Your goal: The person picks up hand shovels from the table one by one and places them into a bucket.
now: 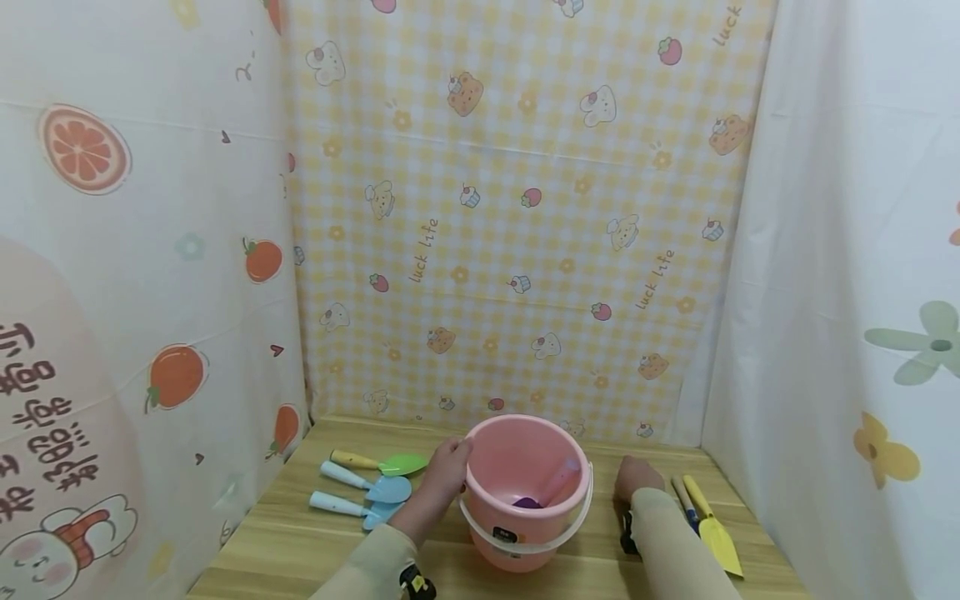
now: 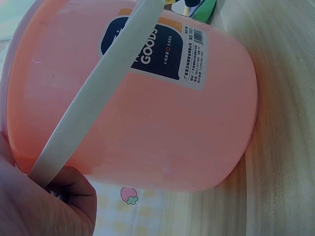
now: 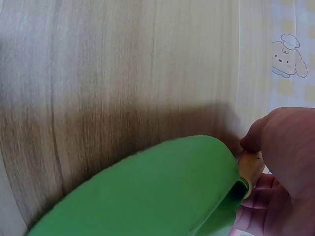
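Note:
A pink bucket (image 1: 517, 500) with a white handle (image 1: 525, 546) stands on the wooden table. My left hand (image 1: 447, 467) grips its rim on the left side; in the left wrist view, the fingers (image 2: 74, 191) are curled by the end of the white handle. Inside the bucket lies a purple item (image 1: 528, 503), only partly showing. To the right of the bucket, my right hand (image 1: 637, 477) holds a green garden trowel (image 3: 157, 187) by its wooden handle (image 3: 250, 169), close over the table. The sleeve hides this trowel in the head view.
At the table's left lie a light-green trowel (image 1: 401, 464) with a yellow handle and two blue trowels (image 1: 392, 488). Beyond my right forearm are a yellow trowel (image 1: 718, 542) and a wooden-handled tool (image 1: 683, 497) with a blue part. Printed curtains (image 1: 525, 225) enclose the table's back and sides.

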Demonstrator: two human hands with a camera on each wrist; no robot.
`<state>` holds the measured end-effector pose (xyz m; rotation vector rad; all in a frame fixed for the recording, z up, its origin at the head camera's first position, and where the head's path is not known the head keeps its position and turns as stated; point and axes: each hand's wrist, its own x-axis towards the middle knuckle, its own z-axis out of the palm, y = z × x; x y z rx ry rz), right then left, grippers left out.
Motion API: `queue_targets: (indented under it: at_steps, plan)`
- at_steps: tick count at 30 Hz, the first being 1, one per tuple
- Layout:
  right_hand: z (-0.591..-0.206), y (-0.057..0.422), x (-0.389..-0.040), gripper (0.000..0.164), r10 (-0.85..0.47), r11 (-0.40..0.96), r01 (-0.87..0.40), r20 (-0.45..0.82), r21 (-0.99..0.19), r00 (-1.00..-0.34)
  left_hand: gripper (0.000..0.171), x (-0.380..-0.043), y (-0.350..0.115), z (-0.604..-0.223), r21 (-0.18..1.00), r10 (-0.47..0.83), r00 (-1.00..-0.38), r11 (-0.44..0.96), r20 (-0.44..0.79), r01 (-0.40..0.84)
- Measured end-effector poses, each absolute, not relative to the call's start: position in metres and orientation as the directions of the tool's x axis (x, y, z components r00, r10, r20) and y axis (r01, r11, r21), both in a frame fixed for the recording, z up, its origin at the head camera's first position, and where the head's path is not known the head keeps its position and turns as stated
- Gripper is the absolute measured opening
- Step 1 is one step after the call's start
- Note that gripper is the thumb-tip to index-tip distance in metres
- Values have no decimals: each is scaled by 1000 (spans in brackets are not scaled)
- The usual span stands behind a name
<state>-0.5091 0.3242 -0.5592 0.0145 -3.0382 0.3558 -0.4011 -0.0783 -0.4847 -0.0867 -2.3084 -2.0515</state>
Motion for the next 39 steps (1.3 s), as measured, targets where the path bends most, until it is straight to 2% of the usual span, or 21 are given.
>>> queue_targets:
  at_steps: [8,14,20,27,32,39]
  plan:
    - [-555,328,-513,7,-40,973,-52,56,-226,-998,42,-402,-78,-484,991,8,-997,112,79,79]
    - [-546,333,-519,13,-93,958,-109,72,-266,-993,40,-402,-79,-483,990,7,-997,119,80,80]
    - [-522,326,-511,17,-87,930,-99,50,-354,-995,40,-402,-79,-484,988,11,-997,130,83,83]
    - [-500,322,-501,34,-113,899,-129,63,-418,-992,40,-401,-78,-485,988,7,-996,123,94,94]
    - [-491,325,-503,32,-70,848,-82,43,-523,-997,40,-402,-78,-484,989,3,-996,121,87,87]
    - [-482,326,-500,22,2,771,-79,125,-632,-992,38,-404,-79,-487,990,8,-997,114,80,81]
